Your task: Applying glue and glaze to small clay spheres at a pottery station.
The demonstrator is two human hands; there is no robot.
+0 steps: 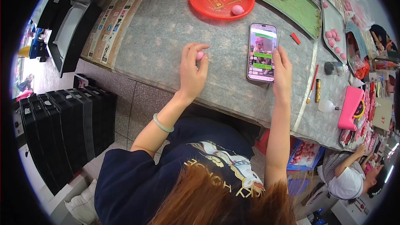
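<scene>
Head view: the left hand (193, 66) is loosely curled, its grip nearly closed, thumb and fingertips around a small pink ball (200, 55) just above the worktop (158, 29). The right hand (283, 68) is half-curled at the right edge of a smartphone (261, 54) with its screen lit; whether that grip clasps the phone or only touches it, I cannot tell.

Beyond the hands, five pink pieces lie in a round red tray (199, 5), apparently already set down. Two more sit in a green-lined rectangular tray (293, 11), and a cluster rests in a narrow tray (329, 16) at the right. The ball in the left hand is not yet placed, and with attention seemingly on the phone, the work looks partway along and paused. How many pieces remain cannot be judged. A small red block (295, 38) lies near the phone.
</scene>
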